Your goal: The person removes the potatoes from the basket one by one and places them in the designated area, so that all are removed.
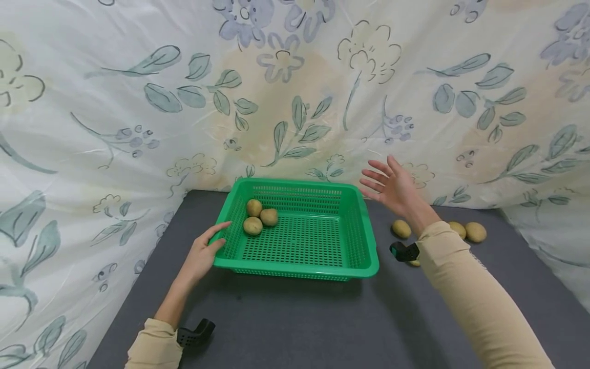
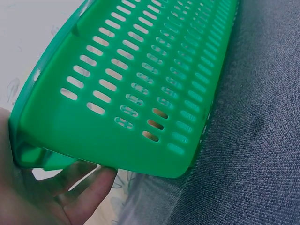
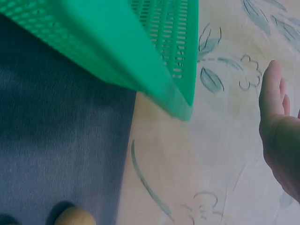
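A green slotted plastic basket (image 1: 295, 271) stands on the dark cloth, with three potatoes (image 1: 269, 217) grouped in its left part. At its left side my left hand (image 1: 205, 251) grips the rim; fingers (image 2: 93, 192) press against the outer wall in the left wrist view. My right hand (image 1: 392, 187) is raised beside the far right corner of the basket, its fingers spread and nothing held. In the right wrist view that hand (image 3: 281, 126) appears at the right edge, apart from the basket.
Several loose potatoes lie right of the basket around my right forearm, among them one potato (image 1: 401, 229) near the wrist and another potato (image 1: 476, 232) farther right. A flower-patterned sheet (image 1: 295, 102) hangs behind the dark cloth (image 1: 295, 323).
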A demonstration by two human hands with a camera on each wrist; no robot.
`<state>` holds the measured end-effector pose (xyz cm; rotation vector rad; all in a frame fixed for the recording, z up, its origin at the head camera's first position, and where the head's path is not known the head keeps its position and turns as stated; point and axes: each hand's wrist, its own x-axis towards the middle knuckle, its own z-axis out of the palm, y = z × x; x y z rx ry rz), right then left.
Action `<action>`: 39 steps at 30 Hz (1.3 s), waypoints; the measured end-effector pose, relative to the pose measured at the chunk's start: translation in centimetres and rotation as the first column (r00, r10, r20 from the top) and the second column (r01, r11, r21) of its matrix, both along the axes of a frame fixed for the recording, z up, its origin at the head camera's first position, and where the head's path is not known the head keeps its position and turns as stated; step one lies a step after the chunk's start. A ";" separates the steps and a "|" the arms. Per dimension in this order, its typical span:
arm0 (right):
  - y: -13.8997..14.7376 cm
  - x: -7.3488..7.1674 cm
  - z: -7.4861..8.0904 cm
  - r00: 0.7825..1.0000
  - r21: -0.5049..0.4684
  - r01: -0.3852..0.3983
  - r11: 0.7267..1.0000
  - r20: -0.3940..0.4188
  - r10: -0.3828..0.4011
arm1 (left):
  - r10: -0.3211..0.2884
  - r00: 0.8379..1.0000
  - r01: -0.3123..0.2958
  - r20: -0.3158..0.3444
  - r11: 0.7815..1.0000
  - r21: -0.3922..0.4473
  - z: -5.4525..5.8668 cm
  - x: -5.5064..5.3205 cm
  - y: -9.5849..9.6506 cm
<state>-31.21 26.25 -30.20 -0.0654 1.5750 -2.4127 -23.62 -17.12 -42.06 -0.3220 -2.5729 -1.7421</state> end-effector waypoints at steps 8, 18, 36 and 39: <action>-2.3 -0.9 -0.1 1.000 0.024 -0.028 0.999 0.001 0.028 | -0.001 1.000 0.001 -0.005 1.000 -0.001 -0.2 -0.2 -0.1; -4.2 -1.7 -0.6 0.999 0.064 -0.046 0.997 -0.016 0.047 | 0.004 1.000 -0.004 -0.009 1.000 -0.004 -0.2 -0.2 0.0; -7.6 -3.4 -1.6 0.999 0.074 -0.047 0.996 0.001 0.047 | 0.009 1.000 -0.009 -0.007 1.000 0.003 -0.3 -0.2 -0.1; -8.3 -3.6 -1.9 0.999 0.073 -0.053 0.996 0.010 0.052 | 0.008 1.000 -0.008 -0.009 1.000 0.003 -0.3 -0.2 -0.1</action>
